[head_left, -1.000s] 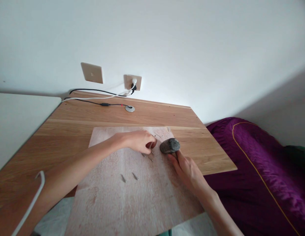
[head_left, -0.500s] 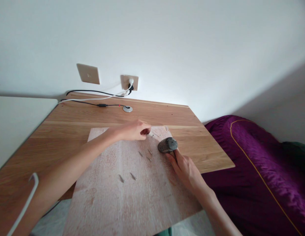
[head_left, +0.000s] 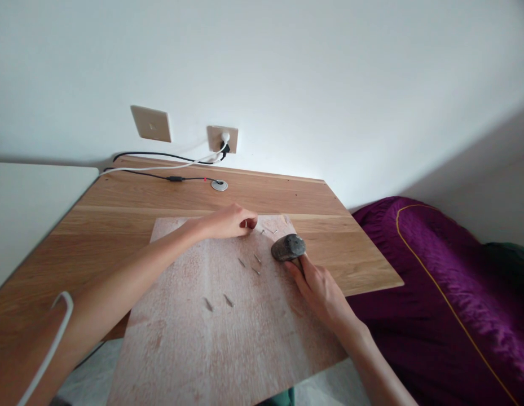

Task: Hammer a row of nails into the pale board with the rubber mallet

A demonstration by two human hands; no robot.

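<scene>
A pale plywood board [head_left: 228,327] lies on a wooden desk [head_left: 130,214]. My left hand [head_left: 230,221] reaches to the board's far edge with its fingers pinched together by some small loose nails [head_left: 268,230]; what they hold is too small to see. My right hand [head_left: 318,290] rests on the board and grips a grey stone [head_left: 289,247] from behind. Several nails [head_left: 250,264] stick in the board between my two hands, and two more [head_left: 218,303] stand nearer to me.
Black and white cables [head_left: 160,163] run along the desk's back edge to a wall socket [head_left: 221,138]. A blank wall plate [head_left: 150,123] is to its left. A purple bedcover [head_left: 448,293] lies right of the desk. A white cable [head_left: 50,349] crosses my left forearm.
My left hand has drawn back from the nails beside the stone to the board's far edge. The stone and my right hand have barely moved.
</scene>
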